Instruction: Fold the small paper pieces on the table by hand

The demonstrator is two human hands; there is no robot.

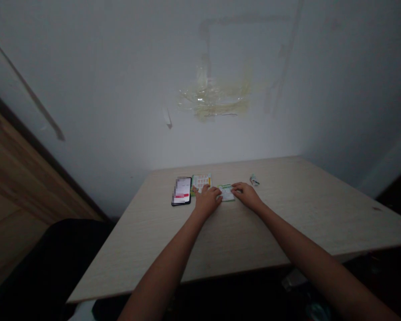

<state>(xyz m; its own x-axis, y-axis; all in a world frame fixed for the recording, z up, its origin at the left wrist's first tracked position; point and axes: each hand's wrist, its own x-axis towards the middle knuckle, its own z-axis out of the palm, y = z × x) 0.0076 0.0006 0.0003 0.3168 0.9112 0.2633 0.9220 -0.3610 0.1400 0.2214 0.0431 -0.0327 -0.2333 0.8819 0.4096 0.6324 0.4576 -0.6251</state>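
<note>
A scuffed white wall [120,89] with a patch of yellowed tape residue [214,100] rises behind a pale wood-grain table [280,209], and a brown wooden panel [20,178] stands at the left. On the table, the left hand [207,200] and right hand [247,196] lie palm-down and flattened, fingertips at opposite edges of a small green-and-white paper card [226,192]; whether they grip it, I cannot tell. Left of it lie a larger green-and-white printed card [201,182] and a black smartphone [182,191], its screen blurred. A small crumpled silvery wrapper [254,180] lies beyond the right hand.
</note>
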